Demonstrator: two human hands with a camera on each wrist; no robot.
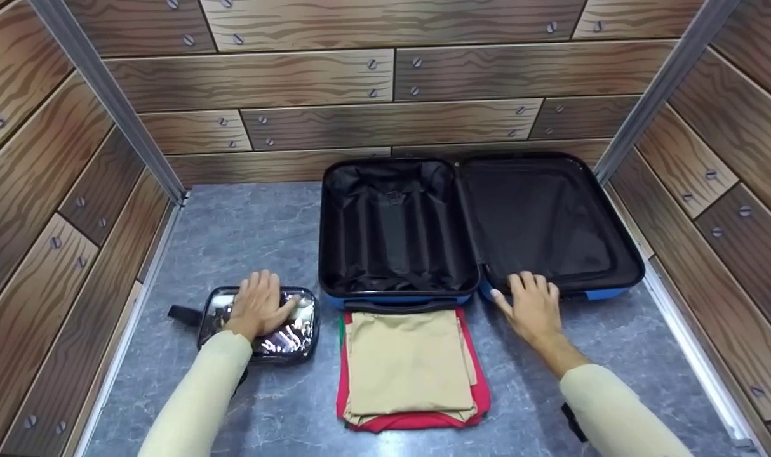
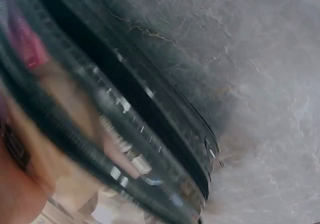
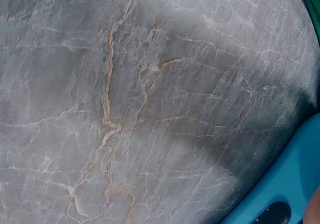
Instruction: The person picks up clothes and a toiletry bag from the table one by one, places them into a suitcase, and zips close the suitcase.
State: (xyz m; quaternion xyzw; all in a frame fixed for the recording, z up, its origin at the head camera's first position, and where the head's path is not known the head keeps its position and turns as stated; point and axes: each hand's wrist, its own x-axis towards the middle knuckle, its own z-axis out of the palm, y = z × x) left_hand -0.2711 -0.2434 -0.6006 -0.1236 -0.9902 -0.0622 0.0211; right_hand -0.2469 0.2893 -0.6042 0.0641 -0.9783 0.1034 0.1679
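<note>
My left hand (image 1: pixel 258 309) rests on a clear-topped toiletry bag (image 1: pixel 300 330) with black trim, fingers fairly straight and thumb spread. The bag lies flat on the floor, its strap pointing left; in the left wrist view its zipped side (image 2: pixel 145 92) is blurred, with small items showing through. My right hand (image 1: pixel 533 311) touches the front rim of the open suitcase's right half (image 1: pixel 550 216), fingers extended over the edge. That suitcase is blue outside with black lining. Its left half (image 1: pixel 392 235) is a deeper shell. In the right wrist view, the blue shell (image 3: pixel 285 179) shows at the lower right.
A stack of folded clothes (image 1: pixel 411 362), beige on top with red and green below, lies in front of the suitcase's left half. Grey marble-patterned floor (image 1: pixel 252 222) spreads around. Wood-patterned walls (image 1: pixel 309 76) stand at the back and both sides.
</note>
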